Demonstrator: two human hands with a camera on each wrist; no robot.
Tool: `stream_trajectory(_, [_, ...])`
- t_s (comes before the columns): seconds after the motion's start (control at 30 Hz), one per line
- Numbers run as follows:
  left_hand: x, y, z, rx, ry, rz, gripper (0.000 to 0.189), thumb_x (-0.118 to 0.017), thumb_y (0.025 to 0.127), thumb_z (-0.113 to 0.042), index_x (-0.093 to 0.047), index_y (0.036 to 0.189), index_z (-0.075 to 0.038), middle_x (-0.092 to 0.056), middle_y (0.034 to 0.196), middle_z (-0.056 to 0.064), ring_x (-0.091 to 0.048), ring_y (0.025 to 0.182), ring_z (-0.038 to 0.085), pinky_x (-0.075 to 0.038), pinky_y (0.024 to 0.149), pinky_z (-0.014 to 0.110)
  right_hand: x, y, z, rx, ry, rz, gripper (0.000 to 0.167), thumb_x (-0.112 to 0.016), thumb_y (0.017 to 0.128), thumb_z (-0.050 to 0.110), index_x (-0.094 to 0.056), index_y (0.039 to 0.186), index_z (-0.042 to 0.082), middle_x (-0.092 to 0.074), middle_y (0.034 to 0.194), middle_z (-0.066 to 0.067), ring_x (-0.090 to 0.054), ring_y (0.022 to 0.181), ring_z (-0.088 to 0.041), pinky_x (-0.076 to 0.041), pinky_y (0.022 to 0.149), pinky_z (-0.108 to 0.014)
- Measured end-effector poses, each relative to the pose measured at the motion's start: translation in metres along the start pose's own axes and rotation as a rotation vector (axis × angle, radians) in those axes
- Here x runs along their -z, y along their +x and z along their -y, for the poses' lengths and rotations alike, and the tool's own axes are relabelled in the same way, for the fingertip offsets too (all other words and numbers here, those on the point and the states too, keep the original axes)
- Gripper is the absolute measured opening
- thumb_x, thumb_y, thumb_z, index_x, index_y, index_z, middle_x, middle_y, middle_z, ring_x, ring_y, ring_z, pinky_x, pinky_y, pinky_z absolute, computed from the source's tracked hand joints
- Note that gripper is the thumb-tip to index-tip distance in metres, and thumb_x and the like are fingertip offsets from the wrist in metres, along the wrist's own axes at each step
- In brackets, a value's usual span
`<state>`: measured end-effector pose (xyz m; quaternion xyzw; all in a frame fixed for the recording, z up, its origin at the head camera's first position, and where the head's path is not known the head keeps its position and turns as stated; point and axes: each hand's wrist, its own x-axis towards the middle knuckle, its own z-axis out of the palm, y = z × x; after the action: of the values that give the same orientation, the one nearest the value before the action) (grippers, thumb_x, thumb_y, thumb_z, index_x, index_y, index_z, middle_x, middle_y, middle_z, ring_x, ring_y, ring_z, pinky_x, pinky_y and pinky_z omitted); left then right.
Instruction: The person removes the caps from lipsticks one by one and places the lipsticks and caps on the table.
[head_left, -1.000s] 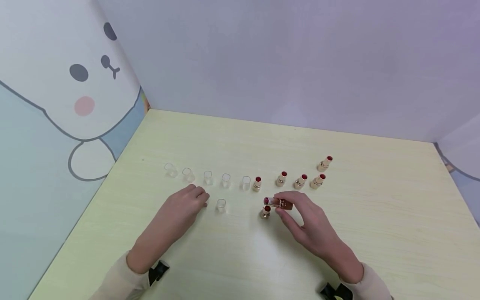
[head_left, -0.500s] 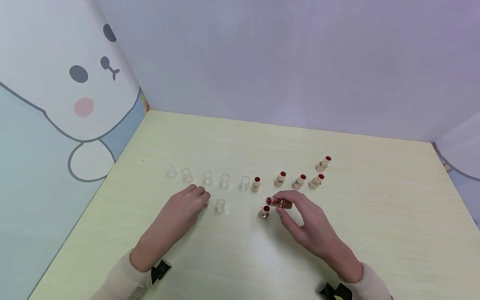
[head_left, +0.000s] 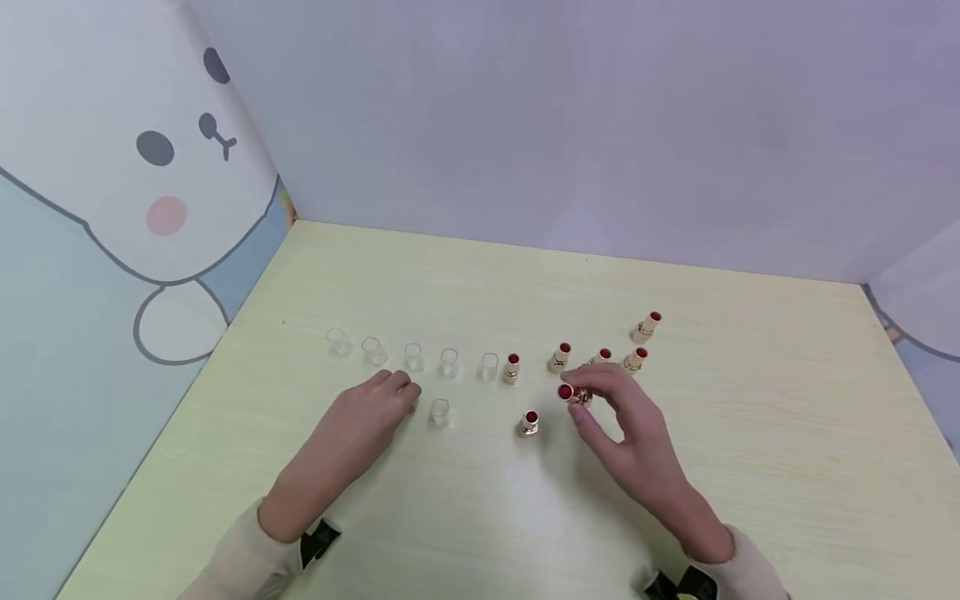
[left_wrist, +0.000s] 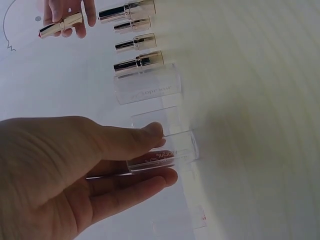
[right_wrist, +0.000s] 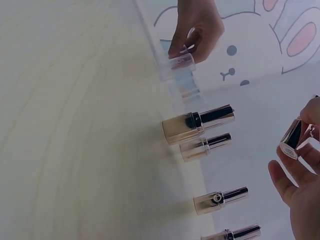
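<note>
My left hand [head_left: 375, 417] pinches a clear lipstick cap [left_wrist: 186, 146] between thumb and fingers, close over the table; the head view hides this cap behind the fingers. Raised above the table, a gold lipstick [head_left: 567, 392] is held by my right hand [head_left: 630, 437], its dark red end pointing left and toward the camera. In the right wrist view, the base of the held lipstick [right_wrist: 291, 142] shows beside the fingers. An uncapped lipstick [head_left: 528, 423] stands upright on the table, left of and nearer than my right hand. A loose clear cap [head_left: 440, 412] stands to the right of my left hand.
Several clear caps, such as the leftmost cap [head_left: 340, 342], line up on the pale wooden table [head_left: 465, 533]. To their right stand several gold lipsticks, among them a near one [head_left: 512, 368] and a farther one [head_left: 647, 327]. A lilac wall [head_left: 540, 125] closes the back.
My right hand has moved right and slightly farther away, carrying the lipstick off the standing one it overlapped. The lipstick's red end has turned more toward the camera. My left hand has barely shifted.
</note>
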<state>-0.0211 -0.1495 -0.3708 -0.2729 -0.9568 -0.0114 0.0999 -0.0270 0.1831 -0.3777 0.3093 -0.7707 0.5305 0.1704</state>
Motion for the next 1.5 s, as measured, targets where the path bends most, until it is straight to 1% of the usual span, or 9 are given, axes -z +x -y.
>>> stream_trajectory(0.07, [0.000,-0.001,0.000,-0.003,0.003,-0.004,0.022,-0.081,0.080,0.009,-0.070,0.092,-0.007,-0.070,0.093,0.005,-0.063,0.081,0.020,-0.054,0.057,0.027,0.001,-0.001,-0.001,0.003,0.025,-0.012,0.045,-0.069,0.081,-0.022,-0.066,0.122,-0.003,-0.067,0.114,-0.011,-0.061,0.114,-0.013,-0.051,0.105,-0.019])
stream_trajectory(0.23, [0.001,-0.002,0.001,-0.014,0.011,-0.027,0.024,-0.081,0.080,0.011,-0.070,0.092,-0.007,-0.069,0.094,0.005,-0.063,0.082,0.020,-0.054,0.057,0.026,0.004,-0.003,-0.005,0.008,0.097,-0.049,0.041,-0.066,0.080,-0.026,-0.066,0.117,-0.008,-0.066,0.112,-0.010,-0.061,0.113,-0.015,-0.051,0.100,-0.021])
stream_trajectory(0.4, [0.001,-0.002,0.000,-0.020,0.017,-0.034,0.023,-0.081,0.080,0.010,-0.070,0.093,-0.006,-0.070,0.094,0.005,-0.064,0.083,0.020,-0.055,0.058,0.027,0.008,-0.008,-0.005,-0.064,0.141,-0.057,0.043,-0.065,0.081,-0.028,-0.066,0.119,-0.008,-0.068,0.108,-0.013,-0.064,0.109,-0.015,-0.051,0.099,-0.021])
stream_trajectory(0.53, [0.002,-0.002,0.001,-0.009,0.017,-0.029,0.017,-0.083,0.084,0.002,-0.071,0.093,-0.006,-0.070,0.094,0.006,-0.065,0.083,0.020,-0.056,0.059,0.027,0.010,-0.015,-0.004,-0.170,0.048,-0.006,0.042,-0.070,0.086,-0.020,-0.069,0.121,0.003,-0.073,0.109,-0.010,-0.066,0.106,-0.010,-0.052,0.100,-0.017])
stream_trajectory(0.67, [0.002,-0.001,0.002,0.005,0.013,-0.034,0.014,-0.084,0.086,-0.005,-0.071,0.092,-0.006,-0.071,0.095,0.006,-0.066,0.083,0.020,-0.058,0.060,0.028,0.010,-0.021,-0.005,-0.265,-0.098,0.071,0.041,-0.076,0.089,-0.008,-0.070,0.122,0.016,-0.076,0.110,0.003,-0.067,0.107,-0.003,-0.050,0.100,-0.012])
stream_trajectory(0.77, [0.002,-0.001,0.002,0.016,0.007,-0.035,0.015,-0.085,0.086,-0.007,-0.071,0.093,-0.006,-0.071,0.095,0.006,-0.067,0.084,0.021,-0.059,0.060,0.029,0.008,-0.026,-0.008,-0.280,-0.178,0.110,0.042,-0.079,0.088,-0.004,-0.071,0.121,0.020,-0.076,0.109,0.009,-0.067,0.106,-0.001,-0.049,0.099,-0.010])
stream_trajectory(0.9, [0.002,-0.001,0.003,0.025,0.001,-0.049,0.015,-0.085,0.086,-0.009,-0.072,0.092,-0.007,-0.071,0.095,0.006,-0.067,0.083,0.020,-0.059,0.060,0.029,0.004,-0.029,-0.013,-0.293,-0.241,0.141,0.039,-0.081,0.086,-0.003,-0.072,0.118,0.020,-0.076,0.107,0.011,-0.068,0.103,-0.001,-0.050,0.096,-0.011])
stream_trajectory(1.17, [0.002,0.001,0.003,0.019,0.013,-0.098,0.011,-0.083,0.088,-0.009,-0.073,0.093,-0.006,-0.072,0.093,0.006,-0.066,0.081,0.021,-0.058,0.058,0.028,0.001,-0.032,-0.017,-0.341,-0.300,0.195,0.035,-0.081,0.086,-0.003,-0.071,0.111,0.019,-0.077,0.102,0.012,-0.072,0.095,-0.005,-0.060,0.087,-0.024])
stream_trajectory(1.5, [0.011,0.000,0.008,0.022,-0.018,-0.203,0.014,-0.083,0.086,-0.006,-0.072,0.095,-0.007,-0.074,0.094,0.006,-0.071,0.085,0.022,-0.060,0.058,0.032,0.001,-0.033,-0.018,-0.371,-0.306,0.209,0.036,-0.080,0.087,-0.003,-0.069,0.114,0.017,-0.075,0.104,0.011,-0.071,0.095,-0.005,-0.062,0.086,-0.029])
